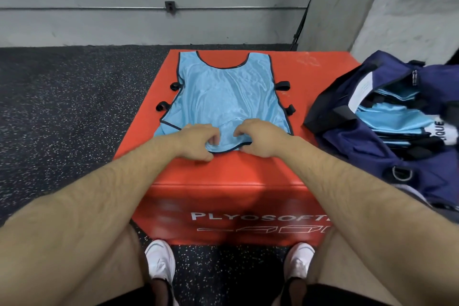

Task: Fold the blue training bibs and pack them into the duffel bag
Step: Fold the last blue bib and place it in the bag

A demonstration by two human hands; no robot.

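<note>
A light blue training bib [226,92] with dark trim and black side straps lies flat on the red foam box [310,97], its neck hole toward the wall. My left hand [196,140] and my right hand [258,138] rest side by side on the bib's near hem, fingers curled and pinching the cloth. A navy duffel bag [367,149] sits open on the box's right side, with several folded blue bibs [395,117] stacked inside.
The red box stands on dark speckled rubber flooring [62,107]. A grey wall with a metal conduit [99,8] runs behind. A white pillar [397,2] rises at the right, behind the bag. My two white shoes [161,263] touch the box's front.
</note>
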